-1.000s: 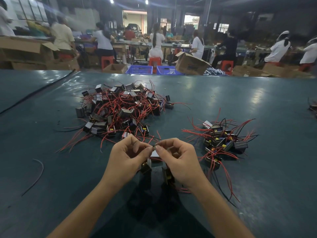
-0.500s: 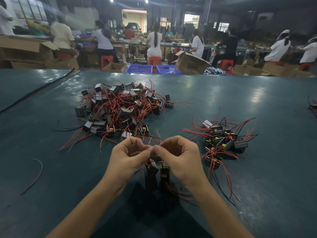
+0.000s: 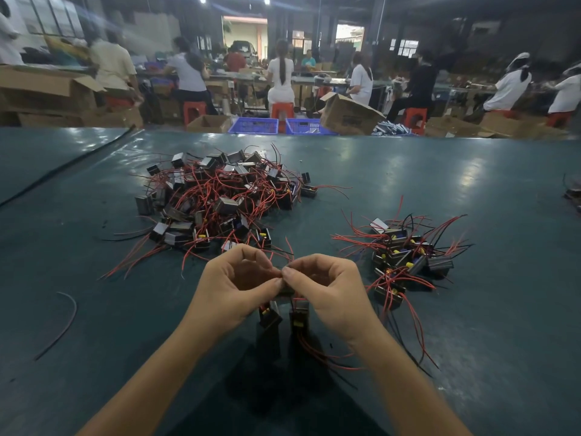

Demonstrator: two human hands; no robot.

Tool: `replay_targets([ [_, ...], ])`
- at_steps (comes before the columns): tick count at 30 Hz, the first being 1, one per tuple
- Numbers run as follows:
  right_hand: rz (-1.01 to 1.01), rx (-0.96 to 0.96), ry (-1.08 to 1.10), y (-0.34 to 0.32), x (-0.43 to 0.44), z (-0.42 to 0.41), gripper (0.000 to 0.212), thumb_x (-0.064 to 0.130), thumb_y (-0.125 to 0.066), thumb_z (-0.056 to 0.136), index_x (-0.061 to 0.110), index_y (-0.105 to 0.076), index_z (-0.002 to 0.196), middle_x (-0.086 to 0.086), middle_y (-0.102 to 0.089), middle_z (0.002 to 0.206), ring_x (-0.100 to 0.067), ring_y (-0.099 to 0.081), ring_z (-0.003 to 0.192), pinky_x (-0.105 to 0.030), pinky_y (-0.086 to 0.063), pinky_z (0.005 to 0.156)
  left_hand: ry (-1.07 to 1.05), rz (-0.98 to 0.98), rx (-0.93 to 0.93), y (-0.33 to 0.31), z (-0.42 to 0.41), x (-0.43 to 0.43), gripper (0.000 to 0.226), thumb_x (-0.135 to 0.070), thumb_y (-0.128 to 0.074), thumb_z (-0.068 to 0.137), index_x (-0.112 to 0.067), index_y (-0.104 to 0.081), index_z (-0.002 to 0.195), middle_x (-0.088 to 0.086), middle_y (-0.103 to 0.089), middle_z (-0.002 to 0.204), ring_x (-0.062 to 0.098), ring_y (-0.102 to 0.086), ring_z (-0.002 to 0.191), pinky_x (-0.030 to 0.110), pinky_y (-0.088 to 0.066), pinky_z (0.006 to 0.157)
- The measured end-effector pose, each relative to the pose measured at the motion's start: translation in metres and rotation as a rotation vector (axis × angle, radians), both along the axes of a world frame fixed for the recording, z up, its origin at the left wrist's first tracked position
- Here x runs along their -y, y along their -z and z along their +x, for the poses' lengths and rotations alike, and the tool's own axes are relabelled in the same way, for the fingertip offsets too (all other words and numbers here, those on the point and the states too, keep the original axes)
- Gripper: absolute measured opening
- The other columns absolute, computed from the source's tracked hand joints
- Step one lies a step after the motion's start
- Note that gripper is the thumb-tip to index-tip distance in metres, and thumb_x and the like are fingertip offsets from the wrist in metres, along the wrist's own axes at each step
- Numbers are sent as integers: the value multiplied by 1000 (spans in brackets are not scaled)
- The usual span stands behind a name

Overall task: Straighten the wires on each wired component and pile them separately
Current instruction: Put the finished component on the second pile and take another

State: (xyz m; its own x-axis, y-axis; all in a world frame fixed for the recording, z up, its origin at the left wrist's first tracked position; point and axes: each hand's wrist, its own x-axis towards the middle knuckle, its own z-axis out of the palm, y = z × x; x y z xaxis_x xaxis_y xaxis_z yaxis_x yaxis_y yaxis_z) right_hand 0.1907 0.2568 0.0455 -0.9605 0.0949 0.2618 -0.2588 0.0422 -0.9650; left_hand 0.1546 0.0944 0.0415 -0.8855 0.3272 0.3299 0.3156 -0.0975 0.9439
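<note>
Two hands meet above the glossy teal table [image 3: 471, 190]. The left hand [image 3: 239, 287] and right hand [image 3: 327, 291], fingers curled, pinch thin red wires [image 3: 317, 357] between touching fingertips, with two boxy black wired components [image 3: 269, 316] just beneath. A big tangled heap [image 3: 220, 199] lies behind-left and a smaller pile [image 3: 405, 253] to the right. Seated workers [image 3: 281, 80] fill the dim workshop beyond.

No legible text; dark print on cardboard box [image 3: 349, 116] unreadable.
</note>
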Motion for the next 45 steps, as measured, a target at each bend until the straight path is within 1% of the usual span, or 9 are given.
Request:
replay_targets([
  [5,-14,-34,-11,-1,3,2,12,0,-69,86,9,-70,78,3,-72,64,-4,-67,56,-13,-51,56,54,42,343,7,-3,-2,58,-30,-80,58,-10,-64,110,11,-75,82,17,-72,77,20,-54,67],
  [12,-71,-40,37,2,6,-1,17,3,-73,83,17,-75,74,-6,-74,69,-20,-72,63,-27,-59,62,124,129,369,9,-2,-3,20,-25,-79,62,-13,-77,79,8,-74,77,12,-70,70,14,-51,62],
  [21,-38,24,30,3,-4,-6,11,10,-71,86,16,-75,79,1,-73,67,-11,-70,60,-15,-51,56,-19,122,259,7,0,-7,13,-17,-75,66,-9,-76,76,13,-75,78,15,-73,70,14,-53,63],
  [23,147,17,136,5,-11,-7,9,11,-73,84,20,-74,85,5,-72,71,-8,-68,63,-14,-47,58,-53,116,285,7,-1,-8,15,-19,-75,63,-10,-75,75,12,-75,76,13,-72,69,13,-52,63],
  [27,795,-272,337,8,-23,-5,39,14,-77,80,17,-67,118,6,-62,100,-12,-57,89,-25,-49,79,-58,105,299,7,-3,-6,20,-22,-75,63,-8,-73,79,9,-75,75,10,-71,69,13,-52,63],
  [30,794,-523,259,8,-16,-4,35,5,-74,81,10,-68,116,0,-63,96,-14,-58,79,-39,-53,74,-18,60,291,4,-1,-6,20,-20,-73,66,-6,-73,80,9,-75,75,10,-71,69,12,-51,62],
  [34,762,-610,198,12,-13,-4,21,11,-68,87,6,-72,107,-1,-65,92,-18,-61,70,-45,-51,65,32,7,301,1,-1,-2,22,-21,-73,68,-5,-73,83,8,-75,77,11,-71,72,13,-51,64],
  [41,671,-463,148,10,-13,-5,6,14,-68,89,8,-71,90,11,-60,81,4,-53,70,-8,-40,67,71,-101,195,-4,2,-2,9,-8,-71,77,-2,-70,82,-1,-73,68,2,-67,63,9,-47,59],
  [45,539,-265,121,12,-9,-6,13,21,-62,92,17,-66,80,17,-58,65,-2,-53,58,-11,-39,57,6,-261,21,-4,0,0,6,-15,-74,78,-11,-73,82,-4,-73,70,3,-67,66,13,-49,65],
])
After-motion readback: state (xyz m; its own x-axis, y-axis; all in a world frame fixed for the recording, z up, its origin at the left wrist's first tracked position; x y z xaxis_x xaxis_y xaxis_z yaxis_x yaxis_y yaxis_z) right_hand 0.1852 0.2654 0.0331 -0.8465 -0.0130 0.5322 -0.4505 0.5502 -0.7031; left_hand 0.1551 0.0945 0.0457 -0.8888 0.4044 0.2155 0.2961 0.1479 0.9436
